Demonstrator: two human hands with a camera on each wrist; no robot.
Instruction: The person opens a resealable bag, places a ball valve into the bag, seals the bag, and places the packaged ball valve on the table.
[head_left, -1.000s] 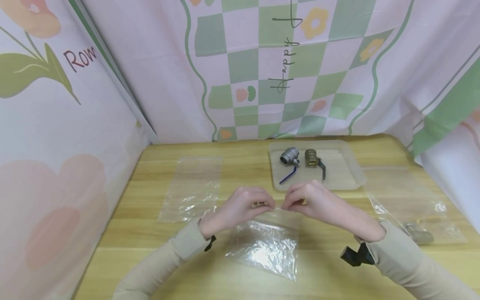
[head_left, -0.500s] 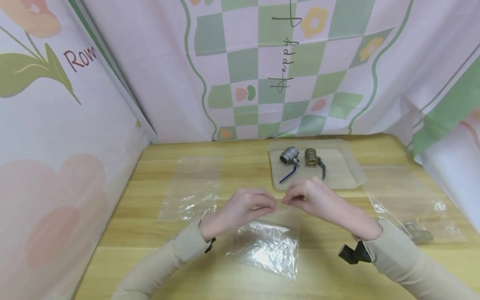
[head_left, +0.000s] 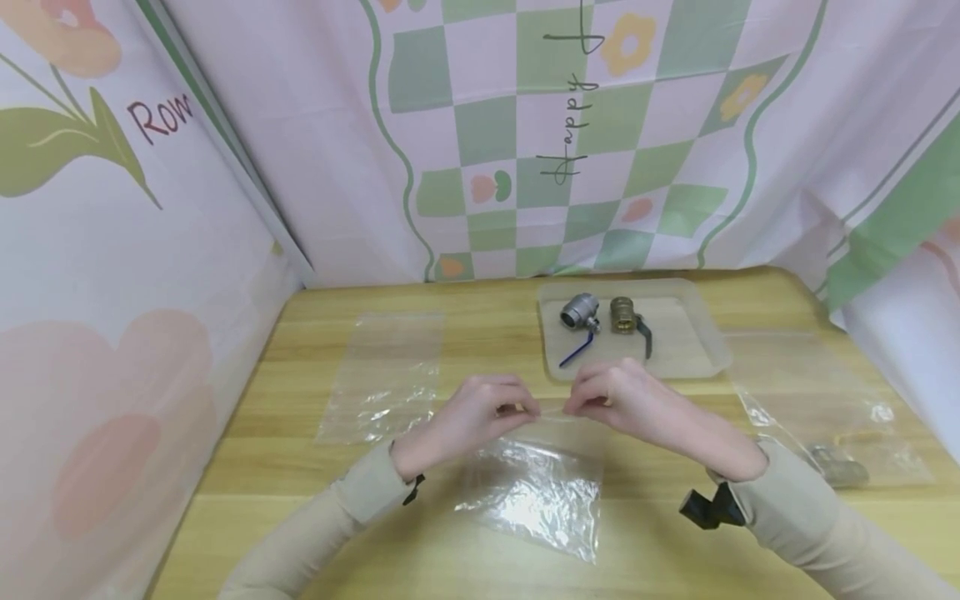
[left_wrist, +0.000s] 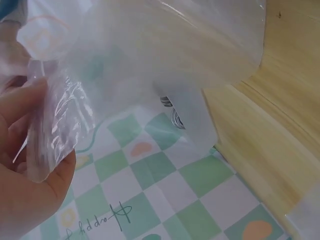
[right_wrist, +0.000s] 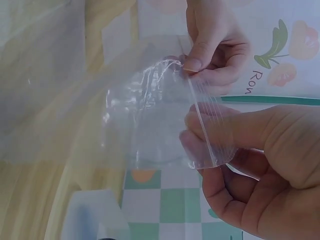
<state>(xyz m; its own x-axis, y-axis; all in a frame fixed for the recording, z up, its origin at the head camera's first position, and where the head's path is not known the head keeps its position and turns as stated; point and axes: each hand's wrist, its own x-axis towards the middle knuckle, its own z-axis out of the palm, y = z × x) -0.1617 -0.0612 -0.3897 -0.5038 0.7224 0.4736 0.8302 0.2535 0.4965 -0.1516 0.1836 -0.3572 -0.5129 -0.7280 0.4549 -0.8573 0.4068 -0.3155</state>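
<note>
A clear zip-lock bag (head_left: 536, 500) hangs from both hands over the middle of the table, its shiny lower part toward the person. My left hand (head_left: 480, 412) pinches the bag's top edge between thumb and fingers. A short gap away along that edge, my right hand (head_left: 637, 404) pinches it too. In the right wrist view the zip strip (right_wrist: 200, 112) runs between the two hands, with the right thumb and fingertips on either side of the plastic. Seen from the left wrist, crumpled film (left_wrist: 65, 120) lies between the left thumb and fingers.
Behind the hands stands a translucent tray (head_left: 690, 367) holding a silver ball valve (head_left: 579, 312) with a blue lever and a brass valve (head_left: 622, 317) with a dark lever. Another clear bag (head_left: 386, 375) lies flat at left. At right, a bag (head_left: 802, 375) contains a metal fitting (head_left: 840, 468).
The left hand has shifted slightly left, widening the gap between the two hands along the bag's top edge. The right hand stays almost in place.
</note>
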